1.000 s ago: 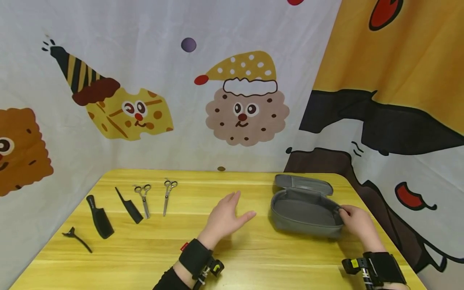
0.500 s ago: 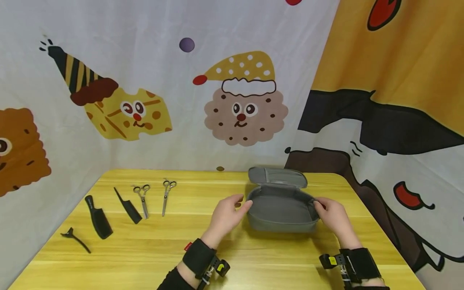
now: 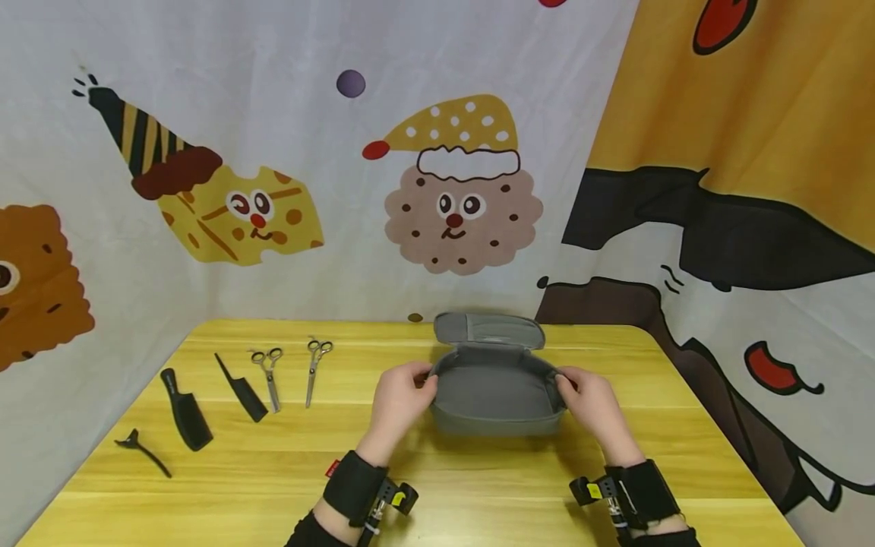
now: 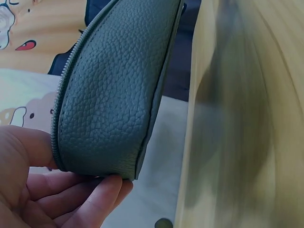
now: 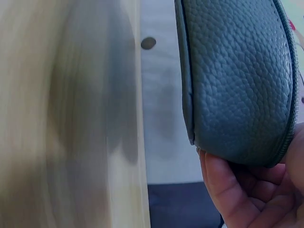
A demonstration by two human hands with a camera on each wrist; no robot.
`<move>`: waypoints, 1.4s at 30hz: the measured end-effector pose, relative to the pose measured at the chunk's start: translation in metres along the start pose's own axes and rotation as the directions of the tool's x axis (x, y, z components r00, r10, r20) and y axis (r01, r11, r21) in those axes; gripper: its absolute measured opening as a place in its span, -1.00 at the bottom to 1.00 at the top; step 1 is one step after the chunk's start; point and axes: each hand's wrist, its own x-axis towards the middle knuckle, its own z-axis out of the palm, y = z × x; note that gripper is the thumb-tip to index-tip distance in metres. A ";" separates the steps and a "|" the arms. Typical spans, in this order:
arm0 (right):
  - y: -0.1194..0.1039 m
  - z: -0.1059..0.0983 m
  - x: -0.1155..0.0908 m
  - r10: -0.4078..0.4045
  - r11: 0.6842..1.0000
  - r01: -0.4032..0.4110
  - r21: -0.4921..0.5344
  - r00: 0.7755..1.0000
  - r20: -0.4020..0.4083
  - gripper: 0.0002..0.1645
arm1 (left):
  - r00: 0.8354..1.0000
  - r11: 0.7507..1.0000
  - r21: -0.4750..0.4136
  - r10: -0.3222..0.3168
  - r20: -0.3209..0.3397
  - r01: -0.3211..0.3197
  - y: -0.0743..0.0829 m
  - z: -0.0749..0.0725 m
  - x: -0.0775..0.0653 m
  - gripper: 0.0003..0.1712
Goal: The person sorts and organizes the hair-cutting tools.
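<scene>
Grey case (image 3: 497,425) sits front and centre, near the far half of the yellow wood-grain table (image 3: 478,494), between both hands. Lid (image 3: 507,332) is folded back on the far side; inside faces up, grey lining visible.

Left hand (image 3: 398,396): gripping the left end of the case, thumb at the rim, other fingers bent against the outside. Right hand (image 3: 593,399): same grip on the right end, thumb over the rim, fingers curled outside. Both wrist views show a gap between case base and tabletop, so the case is held off the surface, roughly level in the head view. Outer wall is pebbled, leather-like; zipper (image 4: 56,109) teeth run along the rim.

Left part of the table, well apart from the case, items laid out in a loose row. From the left: black clip-like piece (image 3: 149,453) with a forked head; wide black comb (image 3: 189,419) with a handle; slim black comb (image 3: 249,399) with a thin tail; scissors with dark-lined rings (image 3: 270,374); second scissors (image 3: 313,370), closest of the lot to the case. Slim comb and first scissors lie just beside each other, blades pointing nearer the person.

Each wrist wears a black strap with a small camera. Backdrop (image 3: 273,45): pale cloth, cartoon cheese and biscuit prints, orange section at right.
</scene>
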 end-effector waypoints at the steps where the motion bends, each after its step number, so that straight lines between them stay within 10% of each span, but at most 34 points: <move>1: -0.002 0.002 0.000 -0.008 1.000 0.008 0.004 1.000 0.003 -0.76 | 1.000 1.000 0.003 -0.003 -0.005 0.003 -0.001 -0.003 -0.001 -0.78; 24: -0.032 0.054 0.002 -0.080 0.997 0.080 0.004 0.985 0.155 -0.87 | 0.998 0.992 0.112 -0.055 0.036 0.051 -0.039 -0.043 -0.022 -0.83; 42: -0.040 0.071 0.001 -0.089 0.995 0.098 -0.023 0.963 0.254 -0.80 | 0.991 0.981 0.176 -0.100 0.092 0.083 -0.052 -0.047 -0.028 -0.87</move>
